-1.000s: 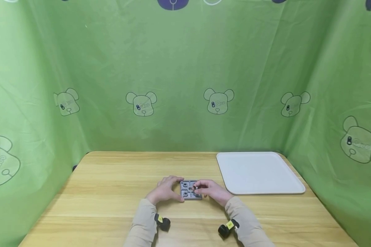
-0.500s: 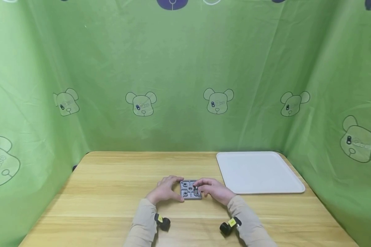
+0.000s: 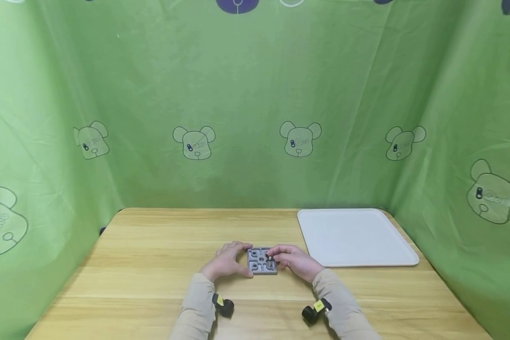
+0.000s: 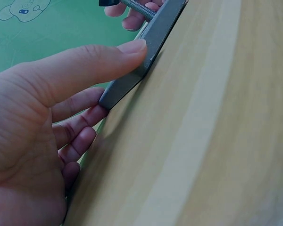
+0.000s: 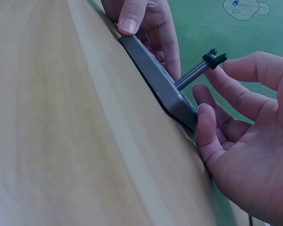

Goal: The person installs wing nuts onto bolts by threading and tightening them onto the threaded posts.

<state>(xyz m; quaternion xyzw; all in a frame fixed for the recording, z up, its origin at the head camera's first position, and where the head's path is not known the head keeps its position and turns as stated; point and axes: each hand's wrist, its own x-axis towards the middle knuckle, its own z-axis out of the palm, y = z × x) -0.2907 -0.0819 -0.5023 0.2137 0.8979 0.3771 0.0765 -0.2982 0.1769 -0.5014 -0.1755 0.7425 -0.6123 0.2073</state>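
Slightly farther right than a second ago, the right hand [image 3: 297, 262] uncovers more of the plate [image 3: 259, 261]; from my end I see it pinching the dark head of a bolt [image 5: 192, 76], whose threaded shaft meets the plate's right half, how deep I cannot tell; the left hand [image 3: 226, 260] grips the plate's left side between thumb and fingers; the plate lies on the table [image 3: 161, 264], between both hands; beyond the right hand lies a white tray [image 3: 357, 238].
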